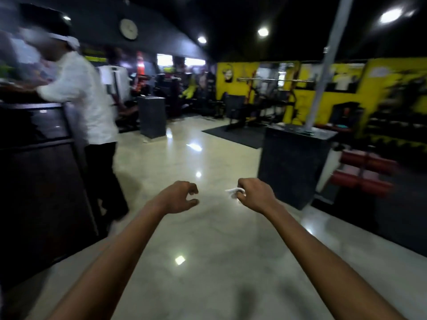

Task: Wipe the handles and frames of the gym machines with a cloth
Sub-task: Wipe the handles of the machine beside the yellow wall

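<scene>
I am gripping cloth point(234, 191) in right hand point(255, 195); left hand point(182, 197) loosely curled, empty; machines point(261, 98) beyond, nothing being wiped.

Open floor point(208, 262) between counter point(41, 181), plinth point(293, 165)

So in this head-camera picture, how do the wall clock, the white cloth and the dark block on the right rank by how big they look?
Largest to smallest, as they look:
1. dark block
2. wall clock
3. white cloth, mostly hidden in the right hand

The clock is far off, so true sizes are unsure.
</scene>
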Action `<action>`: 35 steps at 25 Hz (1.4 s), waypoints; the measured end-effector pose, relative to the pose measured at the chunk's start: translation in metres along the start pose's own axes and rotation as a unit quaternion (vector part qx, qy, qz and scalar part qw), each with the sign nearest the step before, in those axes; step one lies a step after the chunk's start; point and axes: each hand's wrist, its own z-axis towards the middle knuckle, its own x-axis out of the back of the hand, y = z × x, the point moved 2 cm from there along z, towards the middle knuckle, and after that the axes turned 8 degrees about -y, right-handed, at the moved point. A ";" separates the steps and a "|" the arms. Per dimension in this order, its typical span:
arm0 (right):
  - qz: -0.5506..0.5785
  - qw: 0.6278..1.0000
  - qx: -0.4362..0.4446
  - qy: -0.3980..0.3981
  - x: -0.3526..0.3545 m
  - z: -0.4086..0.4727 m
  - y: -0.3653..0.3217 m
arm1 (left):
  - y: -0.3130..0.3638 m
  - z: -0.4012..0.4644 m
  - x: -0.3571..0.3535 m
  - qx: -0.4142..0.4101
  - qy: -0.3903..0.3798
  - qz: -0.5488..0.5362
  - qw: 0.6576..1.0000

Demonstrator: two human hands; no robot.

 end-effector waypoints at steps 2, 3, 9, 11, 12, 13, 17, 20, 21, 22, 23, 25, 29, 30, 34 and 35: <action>-0.003 0.998 -0.065 0.007 0.008 -0.017 0.053 | 0.038 0.049 -0.019 -0.057 -0.019 -0.017 0.998; 0.002 0.995 -0.101 0.007 0.014 -0.028 0.079 | 0.059 0.074 -0.029 -0.088 -0.031 -0.021 0.995; 0.031 0.954 -0.297 0.019 0.056 -0.112 0.207 | 0.197 0.196 -0.075 -0.279 -0.093 -0.034 0.955; 0.018 0.928 -0.370 0.045 0.069 -0.149 0.241 | 0.248 0.228 -0.087 -0.342 -0.115 -0.041 0.932; 0.014 0.912 -0.405 0.061 0.077 -0.167 0.253 | 0.272 0.240 -0.093 -0.371 -0.124 -0.043 0.919; 0.008 0.897 -0.434 0.076 0.084 -0.186 0.261 | 0.295 0.249 -0.099 -0.399 -0.132 -0.040 0.906; -0.006 0.820 -0.551 0.155 0.102 -0.291 0.282 | 0.412 0.262 -0.137 -0.526 -0.173 -0.037 0.832; -0.028 0.759 -0.626 0.177 0.113 -0.380 0.271 | 0.498 0.234 -0.175 -0.603 -0.212 -0.042 0.768; -0.035 0.739 -0.648 0.180 0.117 -0.406 0.266 | 0.524 0.222 -0.185 -0.623 -0.223 -0.049 0.748; -0.047 0.711 -0.679 0.177 0.124 -0.435 0.258 | 0.553 0.205 -0.196 -0.643 -0.239 -0.059 0.726; -0.062 0.683 -0.707 0.173 0.133 -0.463 0.251 | 0.582 0.187 -0.205 -0.663 -0.251 -0.065 0.703; -0.097 0.630 -0.752 0.171 0.151 -0.519 0.240 | 0.636 0.151 -0.219 -0.705 -0.267 -0.068 0.653; -0.134 0.554 -0.802 0.178 0.180 -0.604 0.225 | 0.731 0.093 -0.243 -0.764 -0.284 -0.067 0.576; -0.124 0.542 -0.811 0.181 0.186 -0.619 0.221 | 0.751 0.083 -0.247 -0.773 -0.290 -0.061 0.561; -0.151 0.492 -0.834 0.201 0.208 -0.687 0.197 | 0.835 0.021 -0.257 -0.811 -0.299 -0.060 0.499; -0.162 0.474 -0.840 0.211 0.211 -0.701 0.186 | 0.852 0.001 -0.259 -0.823 -0.304 -0.059 0.476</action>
